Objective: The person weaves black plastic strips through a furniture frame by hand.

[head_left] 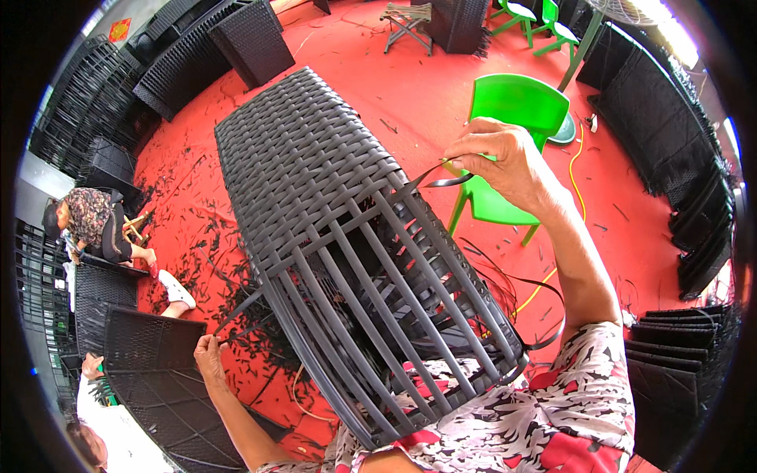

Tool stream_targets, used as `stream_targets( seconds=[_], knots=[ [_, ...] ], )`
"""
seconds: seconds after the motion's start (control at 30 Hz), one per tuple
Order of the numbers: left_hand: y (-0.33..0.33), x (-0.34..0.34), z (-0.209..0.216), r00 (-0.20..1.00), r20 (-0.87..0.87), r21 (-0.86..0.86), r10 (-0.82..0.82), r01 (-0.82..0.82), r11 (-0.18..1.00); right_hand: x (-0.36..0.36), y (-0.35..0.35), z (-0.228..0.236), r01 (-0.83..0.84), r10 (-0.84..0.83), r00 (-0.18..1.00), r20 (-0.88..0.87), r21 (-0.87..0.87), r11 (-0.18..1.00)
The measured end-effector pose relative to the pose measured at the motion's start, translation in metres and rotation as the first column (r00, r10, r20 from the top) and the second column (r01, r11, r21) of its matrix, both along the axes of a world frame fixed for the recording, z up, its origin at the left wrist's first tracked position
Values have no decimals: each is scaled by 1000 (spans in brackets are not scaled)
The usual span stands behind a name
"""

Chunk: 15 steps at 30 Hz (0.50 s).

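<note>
Over red flooring [339, 55], wickerwork [307, 158] separates left fingers [207, 345] from right fingers [481, 145].

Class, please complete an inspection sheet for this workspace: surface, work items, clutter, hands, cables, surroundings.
Surface: red floor.
Work items: black frame, far part woven, near bars bare.
Clutter: black scraps scattered on the floor, mostly left of the frame.
Hands: left hand pinches a black strip; right hand pinches a curling strip.
Cables: yellow cable on the floor, right.
Surroundings: green chair; black panels, right; two other people, left.
</note>
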State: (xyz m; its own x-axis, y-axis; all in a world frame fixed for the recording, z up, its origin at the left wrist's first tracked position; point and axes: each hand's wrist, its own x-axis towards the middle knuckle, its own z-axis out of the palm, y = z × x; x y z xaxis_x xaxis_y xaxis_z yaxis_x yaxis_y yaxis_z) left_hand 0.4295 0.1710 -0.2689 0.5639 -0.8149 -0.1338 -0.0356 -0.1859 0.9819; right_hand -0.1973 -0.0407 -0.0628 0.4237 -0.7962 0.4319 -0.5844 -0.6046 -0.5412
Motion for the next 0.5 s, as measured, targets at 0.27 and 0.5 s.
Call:
stream_targets(
  seconds=[0.27, 0.5],
  knots=[
    [-18, 16, 28, 245, 967, -17, 63, -184, 983, 19, 13, -28, 119, -169, 830, 532, 126, 985],
    [-103, -253, 211, 779, 624, -244, -66, 275, 930, 29, 15, -44, 312, -194, 829, 525, -146, 939]
  ],
)
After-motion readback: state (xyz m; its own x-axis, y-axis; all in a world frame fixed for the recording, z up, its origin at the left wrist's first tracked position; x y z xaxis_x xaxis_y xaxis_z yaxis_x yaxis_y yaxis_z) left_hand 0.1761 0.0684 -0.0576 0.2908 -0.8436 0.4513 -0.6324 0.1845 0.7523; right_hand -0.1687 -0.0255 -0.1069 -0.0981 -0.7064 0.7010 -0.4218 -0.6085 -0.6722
